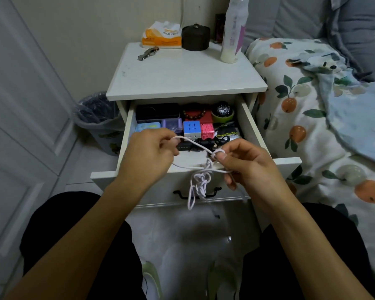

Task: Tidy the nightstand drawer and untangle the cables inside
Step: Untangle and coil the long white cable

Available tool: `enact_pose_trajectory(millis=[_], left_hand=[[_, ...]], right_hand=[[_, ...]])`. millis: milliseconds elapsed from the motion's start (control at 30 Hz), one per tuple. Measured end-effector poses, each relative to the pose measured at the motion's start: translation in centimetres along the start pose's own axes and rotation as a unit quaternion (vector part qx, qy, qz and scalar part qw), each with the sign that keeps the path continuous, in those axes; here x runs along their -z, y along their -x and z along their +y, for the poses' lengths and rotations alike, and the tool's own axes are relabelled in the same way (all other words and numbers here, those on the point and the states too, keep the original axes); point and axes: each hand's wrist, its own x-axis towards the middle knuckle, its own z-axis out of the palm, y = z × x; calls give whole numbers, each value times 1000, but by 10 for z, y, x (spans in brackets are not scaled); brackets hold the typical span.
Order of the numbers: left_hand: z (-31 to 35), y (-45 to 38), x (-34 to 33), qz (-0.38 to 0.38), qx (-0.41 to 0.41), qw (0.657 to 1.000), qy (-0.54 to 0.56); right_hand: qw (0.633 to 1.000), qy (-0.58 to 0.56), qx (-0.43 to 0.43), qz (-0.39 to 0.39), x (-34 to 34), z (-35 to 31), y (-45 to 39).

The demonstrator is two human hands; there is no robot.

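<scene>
white cable — knotted, pinched by left hand and right hand above open drawer — tangle dangling.

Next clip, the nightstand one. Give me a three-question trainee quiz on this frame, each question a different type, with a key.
1. True or false: the drawer is closed.
2. Multiple choice: where is the knotted part of the white cable? A) on the nightstand top B) hanging between the hands, in front of the drawer C) on the bed
3. Fill in: the pink puzzle cube sits directly to the right of the ____ puzzle cube.

Key
1. False; it is pulled open.
2. B; the left hand and right hand each pinch a strand.
3. Blue: the blue-topped cube.
</scene>
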Motion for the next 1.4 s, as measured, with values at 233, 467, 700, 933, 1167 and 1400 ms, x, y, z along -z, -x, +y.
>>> enact_pose_trajectory(millis=[233,467,700,933,1167,1400], left_hand=[[16,10,0,-146,-224,961,-74],[11,2,7,10,-45,995,-88],[9,4,5,-104,-88,985,-108],[17,11,1,-113,-37,974,195],[25,11,-5,-186,165,871,425],[22,8,-10,-215,162,846,460]], right_hand=[[1000,11,-7,-17,-3,2,-1],[999,-6,-28,-30,-2,-1,0],[999,4,-36,-41,-1,2,-3],[986,-119,-81,-87,-2,-4,-2],[955,-242,-119,-121,-11,-5,-2],[948,-263,-155,-89,-16,-4,3]])
